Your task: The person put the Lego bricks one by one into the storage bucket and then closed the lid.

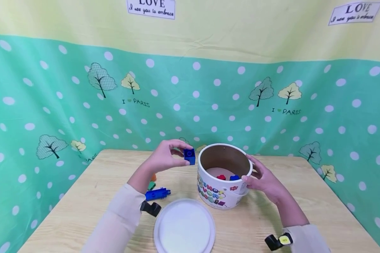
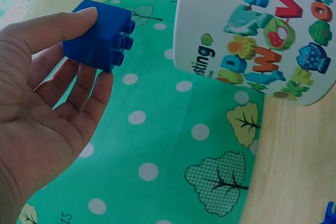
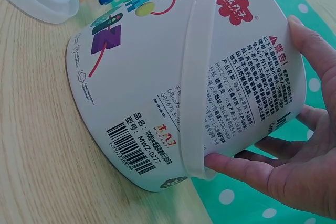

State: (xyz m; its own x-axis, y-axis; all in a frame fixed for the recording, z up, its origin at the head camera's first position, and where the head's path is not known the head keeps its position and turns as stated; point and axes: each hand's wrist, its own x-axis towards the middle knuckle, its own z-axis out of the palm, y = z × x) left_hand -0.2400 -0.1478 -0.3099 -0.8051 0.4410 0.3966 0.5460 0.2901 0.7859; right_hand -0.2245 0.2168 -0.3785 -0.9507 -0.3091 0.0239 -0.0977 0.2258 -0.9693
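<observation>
Above the table [image 1: 98, 196], a blue block [image 1: 189, 156] sits between left fingers [image 2: 97, 99].

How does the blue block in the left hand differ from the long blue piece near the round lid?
The blue block is compact and boxy; the long blue piece is elongated. The left hand holds the blue block, while the long blue piece lies on the table. Both are blue.
</observation>
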